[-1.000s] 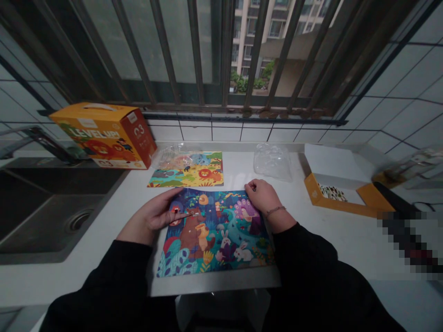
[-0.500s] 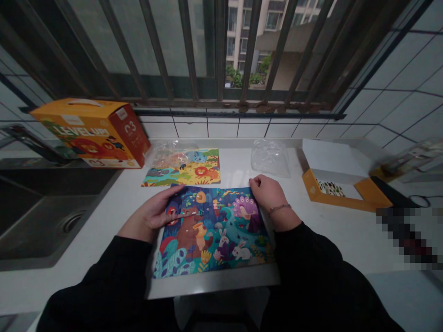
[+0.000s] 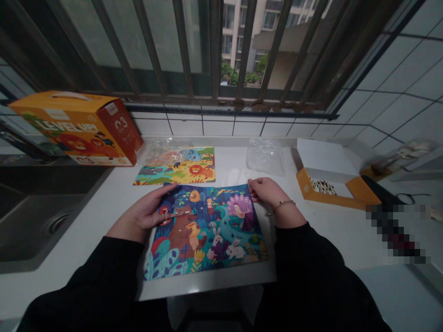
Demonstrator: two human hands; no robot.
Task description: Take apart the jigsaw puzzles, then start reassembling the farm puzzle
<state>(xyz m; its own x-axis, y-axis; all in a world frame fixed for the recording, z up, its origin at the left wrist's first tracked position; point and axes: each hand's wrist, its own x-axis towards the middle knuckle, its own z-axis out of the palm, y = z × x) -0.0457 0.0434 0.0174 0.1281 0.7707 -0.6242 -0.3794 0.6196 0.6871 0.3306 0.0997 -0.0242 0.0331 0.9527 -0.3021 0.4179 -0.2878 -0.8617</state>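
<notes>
An assembled jigsaw puzzle (image 3: 207,230) with a dark forest scene of a bear, rabbits and a peacock lies on the white counter before me. My left hand (image 3: 148,210) rests along its upper left side, the thumb stretched over the picture and the fingers along the edge, some of them hidden. At the upper right corner, the curled fingers of my right hand (image 3: 265,193) pinch the puzzle's edge. Just behind the puzzle lies a yellow animal picture (image 3: 173,173), partly covered by a clear plastic bag (image 3: 157,152).
An orange carry box (image 3: 79,131) stands at the back left beside the sink (image 3: 31,216). Another clear bag (image 3: 265,157) lies near the tiled wall. To the right is an open orange box (image 3: 335,196) with printed pieces inside. Window bars rise behind the counter.
The view has shifted slightly, so the counter's things appear a little further left. Both hands stay at the puzzle's upper sides, with hardly any movement.
</notes>
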